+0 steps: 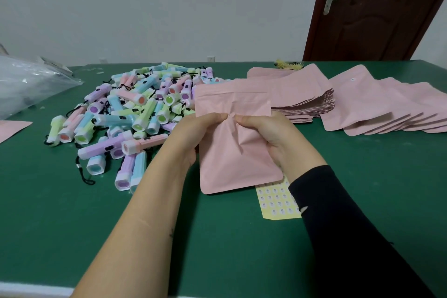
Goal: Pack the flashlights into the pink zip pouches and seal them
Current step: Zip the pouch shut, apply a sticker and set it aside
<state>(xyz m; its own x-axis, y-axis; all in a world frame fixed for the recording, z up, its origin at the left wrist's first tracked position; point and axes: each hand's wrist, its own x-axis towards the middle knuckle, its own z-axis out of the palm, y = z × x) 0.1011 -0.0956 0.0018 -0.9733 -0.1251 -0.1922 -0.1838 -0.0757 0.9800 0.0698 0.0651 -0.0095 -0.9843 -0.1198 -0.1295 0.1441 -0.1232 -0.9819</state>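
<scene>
I hold one pink zip pouch (pixel 232 152) upright above the green table (pixel 72 225), its upper part creased where my thumbs meet. My left hand (pixel 191 135) grips its left edge and my right hand (pixel 268 133) grips its right side, both pinching the front near the middle. A heap of pastel flashlights (pixel 135 113) with black wrist cords lies to the left of the pouch. A stack of flat pink pouches (pixel 297 94) lies behind my right hand, and more pouches (pixel 387 109) fan out to the right. Whether the held pouch contains anything is hidden.
A yellow sticker sheet (pixel 275 203) lies on the table under the held pouch. A clear plastic bag (pixel 26 84) sits at the far left, with a single pink pouch (pixel 12 128) at the left edge. A dark wooden door (pixel 372 12) stands behind the table at right.
</scene>
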